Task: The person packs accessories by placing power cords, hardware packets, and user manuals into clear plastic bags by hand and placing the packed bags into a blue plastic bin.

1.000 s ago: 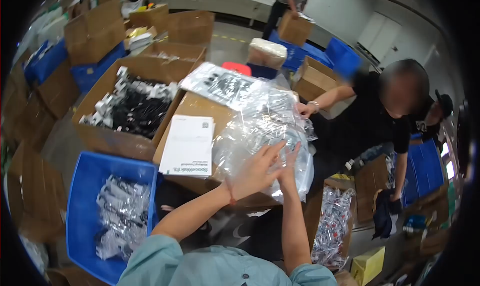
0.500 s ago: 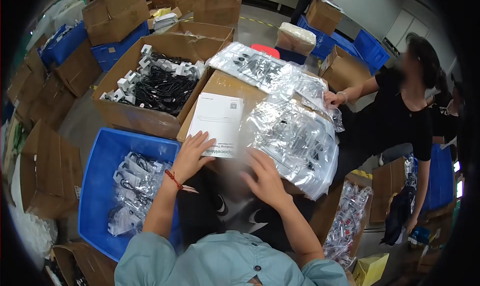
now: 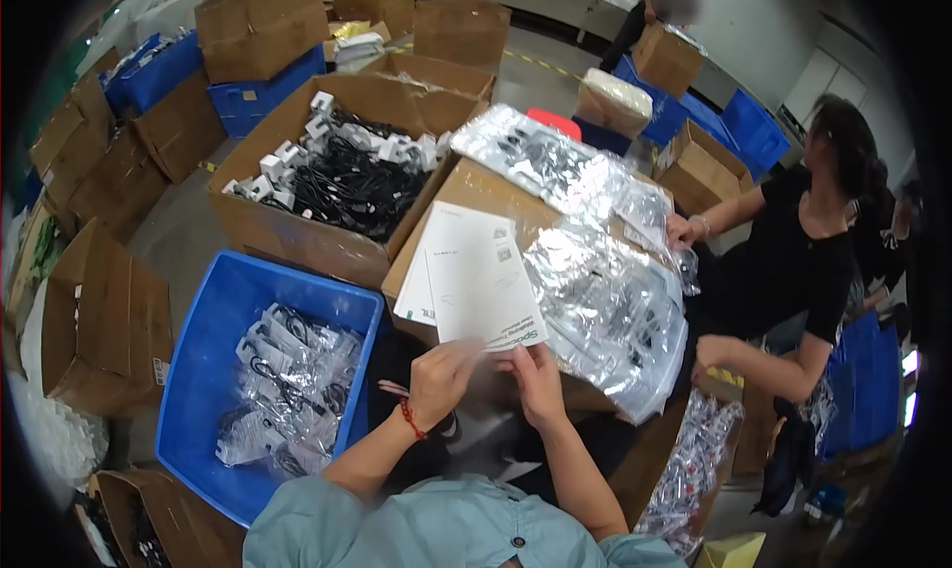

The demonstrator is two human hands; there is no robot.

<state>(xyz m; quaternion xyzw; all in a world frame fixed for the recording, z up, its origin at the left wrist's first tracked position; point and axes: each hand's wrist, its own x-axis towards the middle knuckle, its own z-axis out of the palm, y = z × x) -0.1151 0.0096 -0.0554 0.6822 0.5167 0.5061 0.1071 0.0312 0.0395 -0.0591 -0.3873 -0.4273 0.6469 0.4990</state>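
Note:
A white user manual [image 3: 486, 280] with green lettering is lifted at a slant in front of me. My right hand [image 3: 536, 381] pinches its lower edge, thumb and fingers closed on the paper. At the lower left corner of the same manual, my left hand [image 3: 442, 378] has its fingers bunched against the edge; the fingertips are slightly blurred. Beneath and to the left lie more manuals [image 3: 417, 295] on a cardboard box [image 3: 474, 189]. Just right of the held manual, clear plastic bags of parts [image 3: 605, 300] cover the box top.
An open carton [image 3: 297, 236] of black cables and white adapters stands behind on the left. Nearer is a blue bin [image 3: 198, 409] with bagged cables. A co-worker [image 3: 808, 241] in black stands at right, one hand on the bags. A carton of bagged parts [image 3: 694, 449] sits lower right.
Both hands have moved together at the lower edge of a manual, which is now raised and tilted off the stack. The co-worker's lower arm has bent upward. The view has shifted slightly.

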